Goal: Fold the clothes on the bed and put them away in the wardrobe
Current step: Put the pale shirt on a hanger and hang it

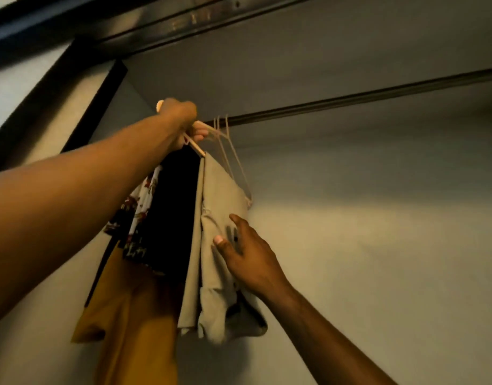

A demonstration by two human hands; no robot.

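My left hand (180,123) is up by the wardrobe rail (350,100), fingers curled tight round a pale hanger (196,147) just under the rail's left end. Beige garment (222,218) hangs below rail, w/ 2 thin wire hangers (233,159) hooked on rail beside it. My right hand (244,251) rests on the beige cloth, fingers spread & fairly straight, not gripping. Left of beige piece, still under rail: black garment (175,212), floral one (139,212), mustard one (133,315) lowest
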